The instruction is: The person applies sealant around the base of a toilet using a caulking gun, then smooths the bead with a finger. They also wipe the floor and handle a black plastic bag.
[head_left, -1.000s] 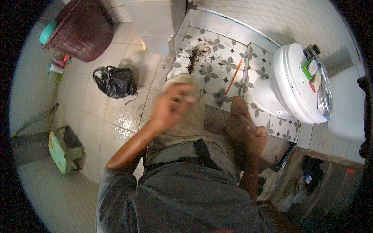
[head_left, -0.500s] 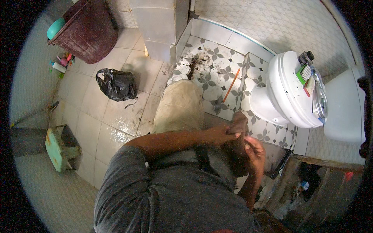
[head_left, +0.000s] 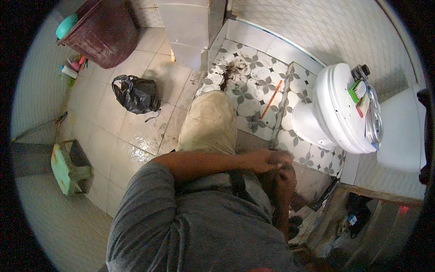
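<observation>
My two hands meet in front of my waist, right of my raised knee. My left hand (head_left: pixel 259 161) reaches across from the left with its fingers curled in. Against it, my right hand (head_left: pixel 285 176) is closed too, its fingers bent and slightly blurred. Both grip a brown cloth (head_left: pixel 298 202), mostly hidden by the hands; a brown part shows below and right of them. Beyond the hands, an orange stick (head_left: pixel 272 99) lies on patterned tiles (head_left: pixel 248 99) smeared with dark dirt.
At right stands a white toilet (head_left: pixel 324 109); its lid carries a green brush (head_left: pixel 357 91), a red brush (head_left: pixel 362 108), a coiled silver hose (head_left: pixel 374 122) and a black fitting (head_left: pixel 361 71). Leftward are a black bag (head_left: pixel 136 94), a maroon tub (head_left: pixel 102 38) and a pale green stool (head_left: pixel 63 167).
The brown cloth hung spread between my hands; now it is mostly hidden. My right hand has moved up and left against my left hand, and its fingers have closed in.
</observation>
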The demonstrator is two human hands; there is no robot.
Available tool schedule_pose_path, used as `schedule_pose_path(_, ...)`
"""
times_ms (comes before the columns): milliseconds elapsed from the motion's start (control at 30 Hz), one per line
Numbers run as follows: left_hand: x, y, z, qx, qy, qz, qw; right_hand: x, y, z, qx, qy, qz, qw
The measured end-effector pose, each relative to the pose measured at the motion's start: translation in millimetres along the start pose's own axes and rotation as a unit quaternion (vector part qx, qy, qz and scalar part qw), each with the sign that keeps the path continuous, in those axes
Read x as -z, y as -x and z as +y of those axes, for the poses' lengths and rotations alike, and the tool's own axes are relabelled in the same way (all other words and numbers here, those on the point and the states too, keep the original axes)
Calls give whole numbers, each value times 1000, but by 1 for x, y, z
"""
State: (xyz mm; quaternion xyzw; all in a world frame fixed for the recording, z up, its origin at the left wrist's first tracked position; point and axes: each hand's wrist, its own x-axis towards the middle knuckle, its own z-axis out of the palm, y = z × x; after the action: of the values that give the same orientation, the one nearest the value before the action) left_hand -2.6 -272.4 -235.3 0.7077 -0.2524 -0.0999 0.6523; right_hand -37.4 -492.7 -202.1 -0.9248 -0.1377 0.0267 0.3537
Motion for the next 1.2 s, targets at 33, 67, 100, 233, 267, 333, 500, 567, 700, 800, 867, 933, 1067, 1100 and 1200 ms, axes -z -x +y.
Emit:
schedule_pose_path(33,-1,-1,-4,-7,-11,-7,1000,-2,4,4,-59,-38,5,997)
schedule_pose_path(67,-1,0,-6,-3,-10,-5,1000,-1,6,7,-117,-76,10,990)
schedule_pose_path(100,0,0,-7,-1,-15,0,1000,0,5,8,-113,-74,20,991)
schedule_pose_path(233,10,6,0,22,-47,0,999,9,-20,-16,-75,-113,59,989)
schedule_pose_path(267,13,8,2,40,-55,-22,997,13,-30,-30,-92,-105,74,987)
schedule_pose_path(333,19,13,4,76,-69,-68,992,24,-47,-63,-132,-171,15,976)
schedule_pose_path(500,25,26,-5,37,-105,-51,992,-11,-106,-122,-67,-89,-56,992)
schedule_pose_path(567,25,30,-11,71,-95,-70,991,-24,-144,-126,-39,-78,-112,990)
schedule_pose_path(700,24,35,-13,137,-114,-83,980,-94,-231,-141,32,-198,-233,952)
schedule_pose_path(800,28,45,-9,127,-163,-68,976,-169,-287,-172,-80,-268,-297,913)
schedule_pose_path(867,32,51,-7,143,-145,-84,975,-225,-317,-189,-150,-369,-297,868)
schedule_pose_path(933,36,55,-8,163,-131,-81,975,-274,-346,-198,-191,-419,-260,849)
schedule_pose_path(1067,39,60,-14,99,-226,-140,959,-352,-392,-200,14,-393,-185,900)
schedule_pose_path(1100,39,61,-15,74,-228,-122,963,-363,-404,-203,-162,-412,-137,886)
schedule_pose_path(1200,40,67,-16,50,-191,-74,978,-385,-422,-222,-251,-430,-185,847)
